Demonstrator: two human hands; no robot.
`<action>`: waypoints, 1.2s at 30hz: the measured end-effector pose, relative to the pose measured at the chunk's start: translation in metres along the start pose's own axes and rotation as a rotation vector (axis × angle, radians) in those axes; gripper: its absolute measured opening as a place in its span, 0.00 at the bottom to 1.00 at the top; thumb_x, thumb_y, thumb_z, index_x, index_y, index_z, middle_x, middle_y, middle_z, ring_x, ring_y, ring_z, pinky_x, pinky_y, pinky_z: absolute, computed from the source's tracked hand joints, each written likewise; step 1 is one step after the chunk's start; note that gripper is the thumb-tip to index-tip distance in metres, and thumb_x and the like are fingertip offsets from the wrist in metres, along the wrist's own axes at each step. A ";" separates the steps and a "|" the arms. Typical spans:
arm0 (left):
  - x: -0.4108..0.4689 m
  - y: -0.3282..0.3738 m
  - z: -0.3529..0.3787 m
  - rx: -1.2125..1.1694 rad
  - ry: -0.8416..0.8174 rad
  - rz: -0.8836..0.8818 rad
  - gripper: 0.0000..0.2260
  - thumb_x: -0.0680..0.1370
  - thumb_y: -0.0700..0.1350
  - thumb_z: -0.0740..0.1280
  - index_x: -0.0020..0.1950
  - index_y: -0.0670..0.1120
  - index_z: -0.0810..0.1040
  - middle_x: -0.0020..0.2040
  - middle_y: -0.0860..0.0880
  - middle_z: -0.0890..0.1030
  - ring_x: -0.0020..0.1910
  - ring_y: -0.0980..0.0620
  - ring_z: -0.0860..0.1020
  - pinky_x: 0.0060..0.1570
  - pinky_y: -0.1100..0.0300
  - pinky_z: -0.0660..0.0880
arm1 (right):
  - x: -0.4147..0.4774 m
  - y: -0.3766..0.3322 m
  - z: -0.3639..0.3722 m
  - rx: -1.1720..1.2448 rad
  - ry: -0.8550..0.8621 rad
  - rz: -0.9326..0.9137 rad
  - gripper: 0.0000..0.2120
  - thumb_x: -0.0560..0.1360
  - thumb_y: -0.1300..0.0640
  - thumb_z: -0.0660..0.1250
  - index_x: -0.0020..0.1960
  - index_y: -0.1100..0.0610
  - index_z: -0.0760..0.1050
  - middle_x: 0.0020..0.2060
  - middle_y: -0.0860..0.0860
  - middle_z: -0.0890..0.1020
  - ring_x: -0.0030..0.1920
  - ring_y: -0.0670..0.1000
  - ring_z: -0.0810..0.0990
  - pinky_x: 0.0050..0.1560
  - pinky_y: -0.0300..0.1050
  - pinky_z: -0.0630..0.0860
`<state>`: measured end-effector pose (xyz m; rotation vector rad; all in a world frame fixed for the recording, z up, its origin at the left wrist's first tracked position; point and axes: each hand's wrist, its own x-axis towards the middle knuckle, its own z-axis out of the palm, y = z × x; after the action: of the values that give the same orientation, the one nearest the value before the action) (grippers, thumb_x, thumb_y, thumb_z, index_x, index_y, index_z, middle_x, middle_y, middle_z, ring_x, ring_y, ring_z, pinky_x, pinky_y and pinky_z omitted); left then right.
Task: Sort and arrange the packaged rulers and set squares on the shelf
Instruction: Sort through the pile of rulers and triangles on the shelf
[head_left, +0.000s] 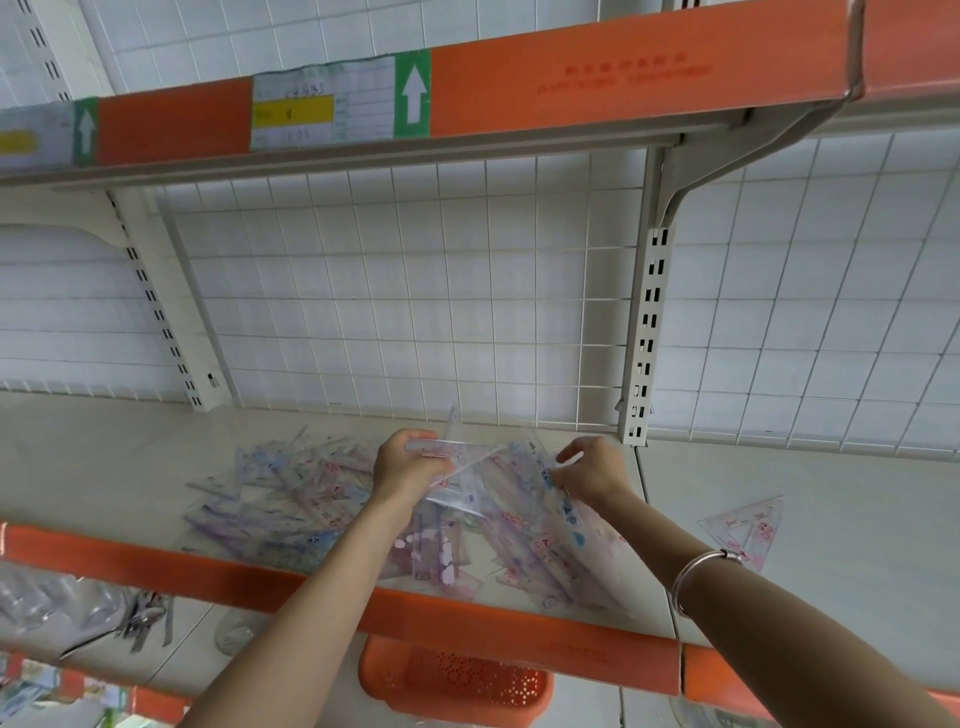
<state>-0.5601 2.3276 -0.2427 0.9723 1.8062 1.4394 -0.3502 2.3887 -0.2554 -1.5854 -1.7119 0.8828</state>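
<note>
1. At the upper left, the orange shelf edge carries a white-and-yellow price label (322, 106) beside a green tag with a white up-arrow (413, 93). The print on both is too blurred to read.
2. The left hand (410, 462) grips a clear plastic packet of ruler and set square (470, 462), mid-frame and lifted over the heap. Its ruler runs left to right, and one corner points up at the white wire grid (395, 291).
3. The right hand (592, 467), a silver bracelet (701, 571) on its wrist, pinches that packet's right edge.
4. A jumbled heap of clear packets (291, 499) lies on the beige shelf (104, 467). A lone clear set square (748, 525) lies apart at the right, and an orange perforated basket (457, 680) sits below.
</note>
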 end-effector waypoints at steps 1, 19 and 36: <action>0.000 0.000 -0.001 0.001 0.002 -0.002 0.17 0.68 0.30 0.73 0.54 0.42 0.78 0.49 0.45 0.81 0.49 0.45 0.80 0.51 0.45 0.80 | 0.000 -0.002 -0.001 0.067 -0.012 0.037 0.08 0.68 0.66 0.72 0.47 0.62 0.79 0.37 0.57 0.82 0.32 0.50 0.79 0.33 0.41 0.76; 0.002 0.004 -0.041 -0.007 0.134 0.026 0.18 0.69 0.28 0.71 0.54 0.43 0.76 0.45 0.44 0.82 0.43 0.49 0.79 0.42 0.57 0.78 | -0.009 -0.040 0.013 0.482 -0.223 0.126 0.03 0.74 0.65 0.68 0.47 0.60 0.78 0.49 0.57 0.82 0.46 0.56 0.83 0.46 0.48 0.82; -0.001 -0.003 -0.040 -0.018 0.134 0.021 0.16 0.70 0.29 0.71 0.54 0.43 0.76 0.48 0.43 0.80 0.41 0.52 0.77 0.33 0.66 0.71 | -0.047 -0.021 0.039 -0.373 -0.228 -0.265 0.30 0.65 0.50 0.78 0.62 0.60 0.74 0.54 0.55 0.80 0.52 0.52 0.78 0.50 0.39 0.74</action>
<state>-0.5938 2.3057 -0.2372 0.9077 1.8799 1.5633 -0.3904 2.3391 -0.2607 -1.4760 -2.2938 0.6574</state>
